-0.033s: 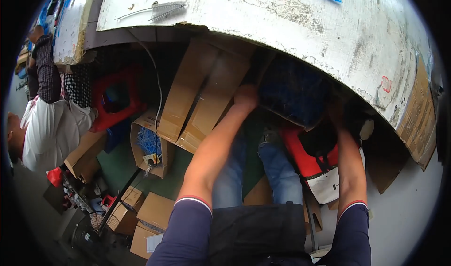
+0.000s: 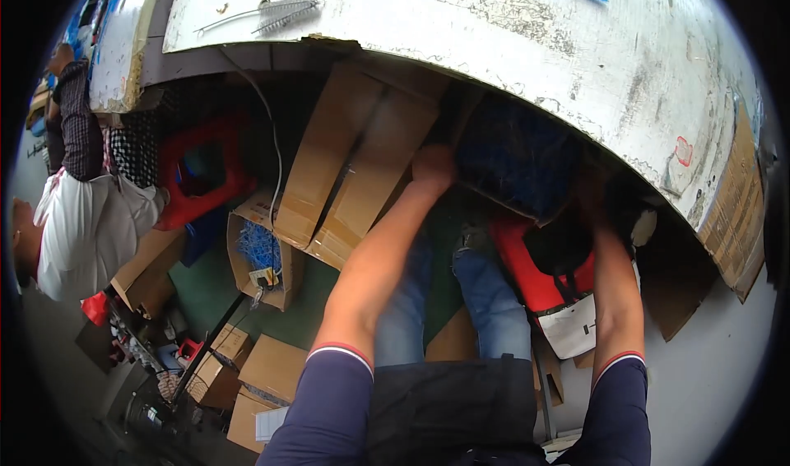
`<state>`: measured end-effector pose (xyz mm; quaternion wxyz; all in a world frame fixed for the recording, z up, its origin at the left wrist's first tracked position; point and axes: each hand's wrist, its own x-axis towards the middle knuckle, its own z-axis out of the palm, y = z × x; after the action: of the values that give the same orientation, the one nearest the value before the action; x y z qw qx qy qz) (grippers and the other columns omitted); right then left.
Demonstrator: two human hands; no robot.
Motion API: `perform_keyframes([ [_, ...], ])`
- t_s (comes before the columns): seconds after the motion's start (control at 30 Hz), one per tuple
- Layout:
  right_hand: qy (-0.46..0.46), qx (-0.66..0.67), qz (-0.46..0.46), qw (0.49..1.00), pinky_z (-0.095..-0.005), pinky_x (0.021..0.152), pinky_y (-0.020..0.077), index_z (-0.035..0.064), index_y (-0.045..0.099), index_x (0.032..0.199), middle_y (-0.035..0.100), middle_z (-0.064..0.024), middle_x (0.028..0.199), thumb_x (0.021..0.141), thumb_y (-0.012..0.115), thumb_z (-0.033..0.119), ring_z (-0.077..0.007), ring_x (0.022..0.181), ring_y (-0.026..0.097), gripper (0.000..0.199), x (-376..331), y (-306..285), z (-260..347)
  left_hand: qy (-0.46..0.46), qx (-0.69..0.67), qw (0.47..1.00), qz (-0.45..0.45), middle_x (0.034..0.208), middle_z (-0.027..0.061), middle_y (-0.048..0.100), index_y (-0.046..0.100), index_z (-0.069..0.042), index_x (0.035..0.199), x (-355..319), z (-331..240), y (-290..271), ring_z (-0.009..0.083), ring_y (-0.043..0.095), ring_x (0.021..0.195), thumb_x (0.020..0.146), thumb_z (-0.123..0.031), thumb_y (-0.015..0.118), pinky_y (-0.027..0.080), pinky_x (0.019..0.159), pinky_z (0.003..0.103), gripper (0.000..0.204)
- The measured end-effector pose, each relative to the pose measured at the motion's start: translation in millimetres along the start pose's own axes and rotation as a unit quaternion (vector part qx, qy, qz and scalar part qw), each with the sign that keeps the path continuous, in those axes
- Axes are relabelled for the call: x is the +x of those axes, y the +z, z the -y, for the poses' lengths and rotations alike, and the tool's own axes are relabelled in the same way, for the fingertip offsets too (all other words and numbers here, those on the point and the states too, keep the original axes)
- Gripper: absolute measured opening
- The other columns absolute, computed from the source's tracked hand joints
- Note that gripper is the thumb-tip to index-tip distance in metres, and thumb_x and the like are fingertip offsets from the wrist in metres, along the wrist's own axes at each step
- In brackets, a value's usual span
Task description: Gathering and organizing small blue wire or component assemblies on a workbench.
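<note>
**Blue bundle held under the worn table**

Blue bristly bundle [image 2: 514, 157] sits in shadow beneath the white table [image 2: 576, 63]. Left hand [image 2: 432, 168] is curled against its left edge; right hand [image 2: 591, 190] reaches its right side, grip unclear. Cardboard boxes [image 2: 354, 166] lean just left.

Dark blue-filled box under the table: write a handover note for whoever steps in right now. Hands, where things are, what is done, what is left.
Left hand: reaching under the worn white table, on the near left edge of the dark box filled with blue material.
Right hand: at the box's right side, partly hidden in shadow; grip cannot be told.
Box: still under the table edge, above the red and white bag.
Done: both hands at the box.
Left: box not yet out from under the table.
</note>
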<state>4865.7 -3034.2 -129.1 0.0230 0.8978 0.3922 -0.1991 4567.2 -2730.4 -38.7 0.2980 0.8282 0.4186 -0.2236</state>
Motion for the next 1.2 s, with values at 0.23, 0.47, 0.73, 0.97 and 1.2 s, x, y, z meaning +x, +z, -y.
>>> perform_keyframes([
  [0.23,-0.027,-0.21,-0.003,0.977,-0.0504,0.092,0.0481,0.0091,0.028,0.154,0.065,-0.0239,0.117,0.088,0.055,0.021,-0.0388,0.106,0.063,0.072,44,53,-62,-0.006,-0.027,1.0,-0.01,0.091,0.0182,0.073,0.075,-0.008,0.087,21,2,4,0.0334,0.072,0.089,0.082,-0.015,0.059,0.058,0.076,0.045,0.018],
  [0.47,-0.062,-0.248,-0.045,0.966,-0.0485,0.074,0.055,0.0067,0.036,0.149,0.067,-0.0235,0.111,0.089,0.055,0.023,-0.0364,0.092,0.069,0.064,53,15,-27,-0.042,-0.076,0.996,-0.029,0.096,0.0205,0.071,0.073,-0.005,0.094,2,11,5,0.036,0.071,0.091,0.083,-0.016,0.059,0.057,0.078,0.046,0.021],
  [0.73,0.184,0.451,0.052,0.872,-0.0236,0.048,0.0437,0.0033,0.065,0.098,0.06,-0.0027,0.072,0.095,0.056,0.016,-0.008,0.057,0.055,0.016,-82,-74,59,-0.117,-0.236,0.963,-0.063,0.101,0.0222,0.069,0.072,-0.009,0.106,-153,50,23,0.0425,0.066,0.094,0.091,-0.017,0.051,0.053,0.085,0.051,0.027],
  [0.97,0.167,0.496,0.155,0.838,-0.022,0.049,0.0429,0.0058,0.062,0.104,0.06,-0.0005,0.071,0.098,0.053,0.009,-0.0063,0.054,0.052,0.012,-241,-142,178,-0.193,-0.197,0.959,0.06,0.1,0.0217,0.07,0.073,-0.01,0.102,-326,73,36,0.0415,0.066,0.095,0.091,-0.022,0.052,0.051,0.087,0.051,0.026],
  [1.2,0.038,0.392,0.206,0.896,-0.0253,0.059,0.0509,0.0002,0.062,0.108,0.067,-0.0048,0.082,0.095,0.056,0.008,-0.0091,0.065,0.061,0.016,-338,-168,212,-0.292,-0.271,0.917,0.025,0.106,0.0214,0.069,0.073,-0.011,0.101,-406,76,31,0.0408,0.064,0.104,0.093,-0.027,0.049,0.05,0.091,0.049,0.03],
])
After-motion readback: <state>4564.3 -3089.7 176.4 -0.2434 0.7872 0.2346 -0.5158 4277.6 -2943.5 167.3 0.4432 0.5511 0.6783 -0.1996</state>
